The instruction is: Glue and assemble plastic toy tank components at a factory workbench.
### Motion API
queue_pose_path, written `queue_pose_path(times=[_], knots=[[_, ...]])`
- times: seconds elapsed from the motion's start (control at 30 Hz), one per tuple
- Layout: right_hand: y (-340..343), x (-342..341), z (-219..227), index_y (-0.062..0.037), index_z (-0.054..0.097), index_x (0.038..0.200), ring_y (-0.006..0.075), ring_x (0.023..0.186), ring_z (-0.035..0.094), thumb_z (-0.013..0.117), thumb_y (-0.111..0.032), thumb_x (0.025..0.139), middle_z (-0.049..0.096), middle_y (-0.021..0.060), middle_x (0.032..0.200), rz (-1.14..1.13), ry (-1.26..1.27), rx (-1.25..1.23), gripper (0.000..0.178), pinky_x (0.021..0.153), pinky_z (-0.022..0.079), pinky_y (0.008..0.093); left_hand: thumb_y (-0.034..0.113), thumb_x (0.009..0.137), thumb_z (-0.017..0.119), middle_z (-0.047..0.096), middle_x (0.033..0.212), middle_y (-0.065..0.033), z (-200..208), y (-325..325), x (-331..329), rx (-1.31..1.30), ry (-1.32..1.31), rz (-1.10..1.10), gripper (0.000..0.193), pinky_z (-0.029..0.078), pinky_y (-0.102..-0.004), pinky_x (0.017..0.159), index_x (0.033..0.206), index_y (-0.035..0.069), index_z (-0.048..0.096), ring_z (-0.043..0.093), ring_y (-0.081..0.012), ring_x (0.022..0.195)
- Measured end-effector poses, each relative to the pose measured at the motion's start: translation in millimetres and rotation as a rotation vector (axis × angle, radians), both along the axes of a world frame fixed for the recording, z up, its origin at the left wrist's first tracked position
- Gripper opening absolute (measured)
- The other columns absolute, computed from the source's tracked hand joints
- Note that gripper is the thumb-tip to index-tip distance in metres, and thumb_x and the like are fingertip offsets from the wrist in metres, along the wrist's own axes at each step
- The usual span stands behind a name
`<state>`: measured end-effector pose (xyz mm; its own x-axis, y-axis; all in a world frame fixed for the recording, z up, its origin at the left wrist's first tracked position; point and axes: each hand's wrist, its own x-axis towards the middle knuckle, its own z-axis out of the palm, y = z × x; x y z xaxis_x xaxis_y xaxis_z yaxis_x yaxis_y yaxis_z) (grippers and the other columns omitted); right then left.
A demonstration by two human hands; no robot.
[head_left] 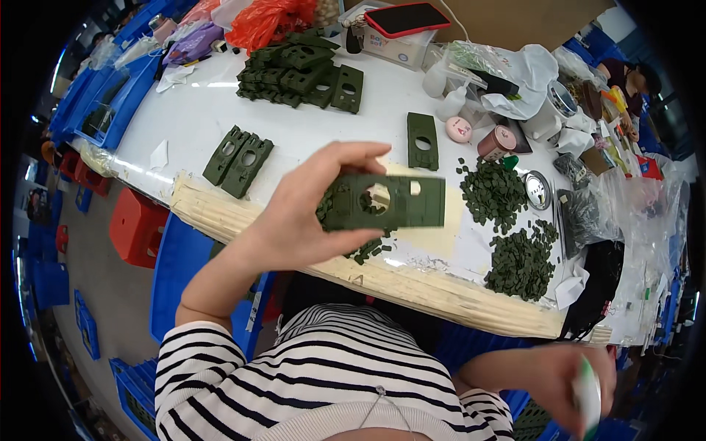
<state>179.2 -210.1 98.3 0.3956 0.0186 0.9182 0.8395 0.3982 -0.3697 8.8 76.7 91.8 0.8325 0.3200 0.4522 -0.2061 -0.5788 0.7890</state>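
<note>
Clearly the risk starts at the left hand [294, 220], which pinches a flat dark-green plastic plate [386, 202] by its left end only, thumb below and fingers [346, 154] curled over the top edge. The plate hangs in the air above the near edge of the white surface [198, 110], its round hole and small square cut-out facing up. Held at one end like that, it could, I judge, twist out of the grip and drop onto the loose green bits [364, 250] just beneath, scattering them off the edge.

Left of it, two matching green plates [237, 159] lie side by side. Further right, a single plate [422, 141] lies flat, and two heaps of small green pieces [507, 220] sit near the edge; a careless sweep of the forearm could knock them to the floor.

At the lower right, the right hand [566, 378] is closed around a slim white and green tool [588, 397], held low, below the surface.

As for packages: an orange plastic bag [268, 18] lies at the back, a white box [390, 44] with a red-cased phone [407, 18] on top stands right of it, and clear bags [647, 213] crowd the far right.
</note>
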Motion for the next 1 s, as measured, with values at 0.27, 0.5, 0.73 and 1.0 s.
queue_pose_path(times=[0.27,0.5,0.73,1.0], knots=[[92,-31,-53,-0.0026,0.045,0.099,0.0217,0.083,0.056,0.062,-0.049,0.08,0.051,0.0098,0.088,0.542,0.784,-0.211,0.053,0.08,0.047,0.0402,0.001,0.061,0.079,0.054,0.111,-0.0123,-32,-34,-17,-0.177,0.022,-0.104,0.075,0.044,-0.0274,0.087,0.125,0.001,0.04,0.054,-0.0163,0.1],[95,-46,-59,-0.0029,0.043,0.101,0.0236,0.09,0.058,0.06,-0.048,0.082,0.054,0.0114,0.09,0.593,0.863,-0.231,0.051,0.094,0.041,0.051,-0.002,0.064,0.077,0.052,0.117,-0.0109,-51,-45,-6,-0.646,-0.175,-0.145,0.081,0.043,-0.0275,0.089,0.131,0.003,0.031,0.052,-0.0135,0.101],[100,-51,-65,-0.004,0.042,0.102,0.0229,0.09,0.059,0.058,-0.046,0.083,0.057,0.0124,0.091,0.6,0.913,-0.223,0.049,0.095,0.041,0.05,-0.004,0.068,0.072,0.047,0.125,-0.0151,-74,-51,3,-1.153,-0.209,-0.272,0.07,0.043,-0.0328,0.095,0.127,0.005,0.034,0.049,-0.0199,0.113],[100,-47,-63,-0.0021,0.042,0.101,0.0248,0.09,0.06,0.059,-0.046,0.083,0.057,0.0141,0.091,0.478,0.812,-0.287,0.051,0.088,0.047,0.0464,-0.01,0.071,0.066,0.044,0.129,-0.0181,-66,-46,-2,-1.062,-0.127,-0.282,0.06,0.048,-0.036,0.092,0.12,0.006,0.036,0.051,-0.0223,0.112]])
